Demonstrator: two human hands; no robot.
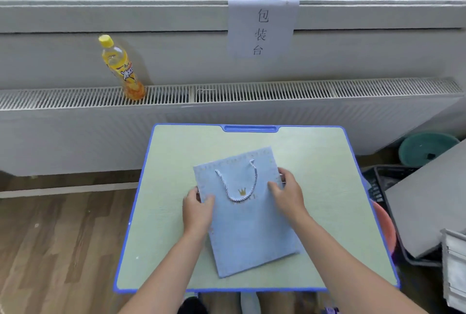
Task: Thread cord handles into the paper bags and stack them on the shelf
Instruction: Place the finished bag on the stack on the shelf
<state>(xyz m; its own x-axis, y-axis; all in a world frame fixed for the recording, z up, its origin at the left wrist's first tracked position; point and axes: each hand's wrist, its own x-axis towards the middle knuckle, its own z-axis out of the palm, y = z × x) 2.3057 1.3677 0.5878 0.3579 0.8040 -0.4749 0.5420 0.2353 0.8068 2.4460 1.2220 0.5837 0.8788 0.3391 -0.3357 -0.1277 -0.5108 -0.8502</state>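
Flat paper bag (248, 215) at table (325, 177) centre, long axis running 11 to 5 o'clock, cord handle (237, 182) looped across its far end; left hand (198, 210) pinches the 9 o'clock edge, right hand (287, 194) grips the 3 o'clock edge, both equally near.

A pale blue paper bag (248, 215) lies flat near the middle of the bench, its mouth toward the far side, turned slightly so the bottom points near-right. A small gold crown mark (242, 191) sits on its face. A white-and-grey twisted cord handle (235, 182) is threaded at the top and droops in a U over the upper face.
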